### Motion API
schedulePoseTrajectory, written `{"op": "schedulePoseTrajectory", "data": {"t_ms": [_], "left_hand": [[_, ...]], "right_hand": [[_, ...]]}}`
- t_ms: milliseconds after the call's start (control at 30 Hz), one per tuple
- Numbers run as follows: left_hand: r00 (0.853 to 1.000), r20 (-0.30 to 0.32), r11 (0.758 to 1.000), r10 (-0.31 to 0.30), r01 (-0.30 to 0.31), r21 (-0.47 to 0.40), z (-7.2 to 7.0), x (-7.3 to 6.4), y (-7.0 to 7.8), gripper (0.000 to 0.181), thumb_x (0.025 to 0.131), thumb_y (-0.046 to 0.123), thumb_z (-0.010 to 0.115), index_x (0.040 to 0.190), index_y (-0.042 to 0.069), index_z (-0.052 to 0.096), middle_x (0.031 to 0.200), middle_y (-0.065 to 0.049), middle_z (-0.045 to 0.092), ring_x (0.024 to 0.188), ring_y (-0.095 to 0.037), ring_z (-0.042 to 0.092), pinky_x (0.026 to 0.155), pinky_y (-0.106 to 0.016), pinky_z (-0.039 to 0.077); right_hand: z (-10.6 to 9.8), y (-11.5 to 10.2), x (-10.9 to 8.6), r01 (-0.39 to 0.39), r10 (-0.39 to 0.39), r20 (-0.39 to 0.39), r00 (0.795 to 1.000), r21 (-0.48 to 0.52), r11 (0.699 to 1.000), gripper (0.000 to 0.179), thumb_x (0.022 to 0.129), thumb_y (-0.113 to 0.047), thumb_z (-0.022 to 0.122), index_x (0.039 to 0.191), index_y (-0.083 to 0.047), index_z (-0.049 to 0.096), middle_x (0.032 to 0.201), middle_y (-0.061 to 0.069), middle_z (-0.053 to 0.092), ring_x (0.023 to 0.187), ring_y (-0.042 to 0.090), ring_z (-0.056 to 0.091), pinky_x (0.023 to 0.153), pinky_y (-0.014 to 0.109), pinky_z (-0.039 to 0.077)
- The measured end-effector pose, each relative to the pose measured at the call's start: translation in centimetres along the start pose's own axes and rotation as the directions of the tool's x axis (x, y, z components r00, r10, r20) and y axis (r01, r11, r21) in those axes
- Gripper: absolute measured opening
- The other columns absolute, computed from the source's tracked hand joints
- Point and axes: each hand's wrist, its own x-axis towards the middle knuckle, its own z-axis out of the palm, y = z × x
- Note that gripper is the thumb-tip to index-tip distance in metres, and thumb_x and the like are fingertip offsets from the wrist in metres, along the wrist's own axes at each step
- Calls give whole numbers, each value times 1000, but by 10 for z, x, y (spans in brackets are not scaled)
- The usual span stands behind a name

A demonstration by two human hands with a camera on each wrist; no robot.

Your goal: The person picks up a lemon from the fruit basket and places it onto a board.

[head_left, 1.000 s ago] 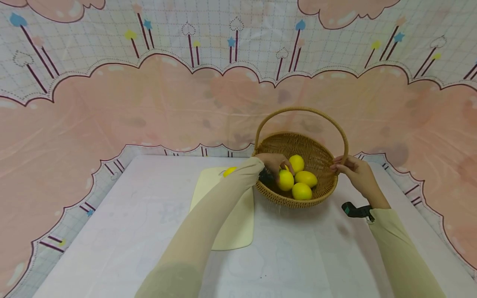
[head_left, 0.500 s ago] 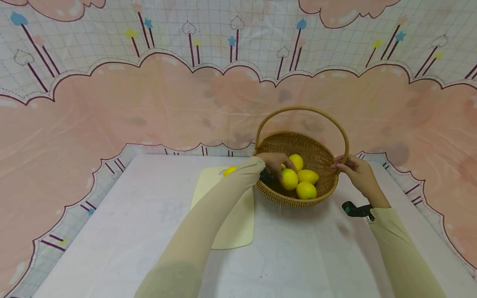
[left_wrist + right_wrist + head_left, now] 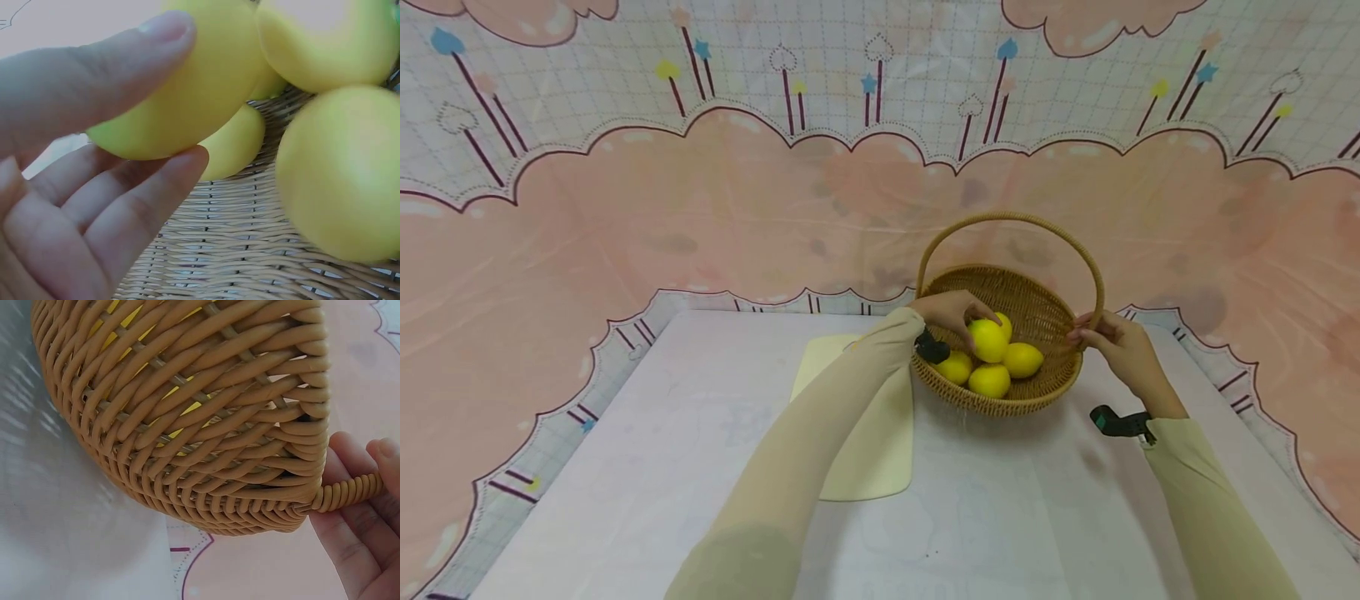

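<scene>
In the head view a wicker basket [image 3: 992,406] with a tall hoop handle [image 3: 1009,217] stands tilted toward me. My left hand [image 3: 946,312] reaches in over its left rim and pinches a yellow lemon [image 3: 988,341] between thumb and fingers. That lemon is raised above several others, among them a lemon at the front [image 3: 988,382] and one to the right [image 3: 1024,361]. The left wrist view shows the thumb across the held lemon [image 3: 206,94] and fingertips under it. My right hand [image 3: 1118,346] grips the base of the handle [image 3: 350,492] at the basket's right rim.
A cream cutting board [image 3: 872,450] lies on the white table [image 3: 1000,517] left of the basket, partly hidden under my left sleeve [image 3: 820,417]. A patterned cloth backdrop [image 3: 737,217] rises behind the table. Wrist cameras are strapped to both wrists.
My left hand has lifted a lemon up from among the others, and the lemons below have shifted, with one now showing at the front left. The right hand stays on the handle.
</scene>
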Motion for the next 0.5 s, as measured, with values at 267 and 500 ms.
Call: {"op": "schedulePoseTrajectory", "data": {"t_ms": [267,500], "left_hand": [[1000,-21,1000,-9,9,-26,-5,-7,0,58,81,11,73,135,11,52,141,-6,51,127,-22,50,99,-25,47],[998,-46,998,35,-37,-48,-11,-19,4,58,81,13,73,135,11,52,138,-6,53,122,-20,55,96,-25,49]], "right_hand": [[1,2,0,4,-4,-7,1000,-8,1000,26,96,-9,51,112,10,55,87,-21,65,79,-8,62,71,10,52],[0,3,0,-3,3,-4,1000,-31,1000,25,96,-9,51,113,9,56,86,-25,63,79,-10,61,71,7,50]]}}
